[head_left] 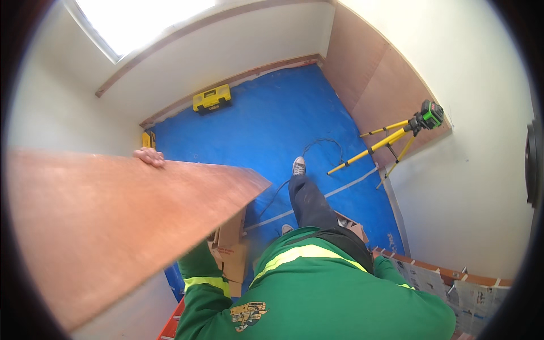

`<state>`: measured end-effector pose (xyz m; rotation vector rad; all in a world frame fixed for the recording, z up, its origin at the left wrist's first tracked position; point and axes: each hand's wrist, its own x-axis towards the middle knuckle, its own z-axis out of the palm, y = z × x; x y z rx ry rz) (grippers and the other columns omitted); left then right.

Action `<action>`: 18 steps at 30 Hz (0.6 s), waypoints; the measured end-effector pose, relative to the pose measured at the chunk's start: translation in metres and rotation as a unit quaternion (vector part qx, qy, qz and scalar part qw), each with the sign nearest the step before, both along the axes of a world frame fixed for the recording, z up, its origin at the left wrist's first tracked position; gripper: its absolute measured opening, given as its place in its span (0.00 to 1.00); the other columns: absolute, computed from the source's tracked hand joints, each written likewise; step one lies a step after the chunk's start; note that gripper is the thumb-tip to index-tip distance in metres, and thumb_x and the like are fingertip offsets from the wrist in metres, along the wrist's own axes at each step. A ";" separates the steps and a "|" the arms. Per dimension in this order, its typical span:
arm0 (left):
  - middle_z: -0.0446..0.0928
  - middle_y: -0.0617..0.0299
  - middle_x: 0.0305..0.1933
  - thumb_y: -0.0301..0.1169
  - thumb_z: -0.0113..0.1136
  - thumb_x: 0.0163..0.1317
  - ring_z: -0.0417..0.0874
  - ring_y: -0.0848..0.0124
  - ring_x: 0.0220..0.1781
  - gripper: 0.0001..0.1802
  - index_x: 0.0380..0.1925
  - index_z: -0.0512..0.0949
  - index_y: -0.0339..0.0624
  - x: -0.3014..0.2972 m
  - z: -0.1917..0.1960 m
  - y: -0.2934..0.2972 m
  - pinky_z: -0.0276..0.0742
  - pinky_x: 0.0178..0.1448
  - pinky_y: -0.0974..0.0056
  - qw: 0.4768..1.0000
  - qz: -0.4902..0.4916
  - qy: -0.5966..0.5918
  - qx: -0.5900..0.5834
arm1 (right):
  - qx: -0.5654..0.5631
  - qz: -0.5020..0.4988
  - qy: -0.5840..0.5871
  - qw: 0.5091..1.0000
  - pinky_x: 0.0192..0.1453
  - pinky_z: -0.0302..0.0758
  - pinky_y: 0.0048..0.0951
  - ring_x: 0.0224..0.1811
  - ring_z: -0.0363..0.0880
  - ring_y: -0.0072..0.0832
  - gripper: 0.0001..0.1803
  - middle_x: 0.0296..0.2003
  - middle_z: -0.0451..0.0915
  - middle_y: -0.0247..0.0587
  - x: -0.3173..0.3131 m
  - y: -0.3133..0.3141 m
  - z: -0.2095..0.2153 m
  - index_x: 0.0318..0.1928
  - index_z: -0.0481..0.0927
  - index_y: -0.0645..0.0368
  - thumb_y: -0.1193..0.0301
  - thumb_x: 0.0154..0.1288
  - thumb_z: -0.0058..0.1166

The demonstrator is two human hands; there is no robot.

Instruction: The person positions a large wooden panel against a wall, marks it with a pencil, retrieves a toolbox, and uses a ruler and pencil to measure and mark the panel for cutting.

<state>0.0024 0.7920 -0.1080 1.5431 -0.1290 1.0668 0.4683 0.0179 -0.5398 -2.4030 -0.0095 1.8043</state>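
Note:
A wide, reddish-brown plywood sheet (124,221) fills the left side, tilted and raised above the floor. My left hand (149,157) curls its fingers over the sheet's far edge, while my left forearm passes beneath the board and is partly hidden. On the right, my green sleeve reaches down beside a wooden rail (430,266). Only a sliver of my right hand (375,253) shows there, close to the rail's end; its fingers are hidden by my body. Cardboard boxes (231,258) stand under the plywood's near edge.
Blue sheeting (255,124) covers the floor, crossed by a dark cable (275,198). A yellow tripod (377,148) carries a green-and-black laser level (432,113) near the right wall panel (374,73). A yellow-and-black toolbox (212,100) sits by the far wall. Something orange-red (171,323) stands lower left.

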 end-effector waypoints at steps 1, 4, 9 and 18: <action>0.81 0.58 0.39 0.46 0.52 0.85 0.85 0.64 0.49 0.20 0.44 0.77 0.39 0.002 0.005 0.004 0.81 0.58 0.59 0.998 0.047 -0.030 -0.042 | -0.003 0.009 0.002 1.000 0.42 0.84 0.50 0.43 0.90 0.40 0.17 0.45 0.90 0.51 0.005 0.013 0.000 0.53 0.90 0.65 0.64 0.76 0.59; 0.80 0.56 0.37 0.46 0.51 0.86 0.86 0.64 0.45 0.21 0.42 0.77 0.38 0.019 0.005 0.032 0.83 0.57 0.62 0.980 0.143 -0.099 -0.098 | -0.011 0.032 0.002 0.999 0.43 0.84 0.49 0.44 0.89 0.41 0.18 0.45 0.90 0.51 0.019 0.060 0.009 0.53 0.90 0.64 0.63 0.75 0.60; 0.78 0.55 0.35 0.47 0.51 0.86 0.87 0.65 0.40 0.23 0.42 0.77 0.37 0.049 -0.041 0.144 0.87 0.50 0.64 0.970 0.194 -0.111 -0.095 | -0.035 0.055 0.019 0.998 0.46 0.84 0.49 0.46 0.89 0.42 0.19 0.47 0.90 0.52 0.053 0.136 0.039 0.54 0.90 0.64 0.62 0.74 0.61; 0.73 0.48 0.56 0.44 0.50 0.85 0.83 0.55 0.54 0.21 0.63 0.64 0.39 0.145 -0.066 0.284 0.86 0.63 0.50 0.820 0.536 -0.074 -0.187 | -0.053 0.071 0.061 0.994 0.51 0.83 0.49 0.49 0.88 0.44 0.21 0.49 0.89 0.54 0.109 0.262 0.062 0.55 0.90 0.63 0.60 0.71 0.63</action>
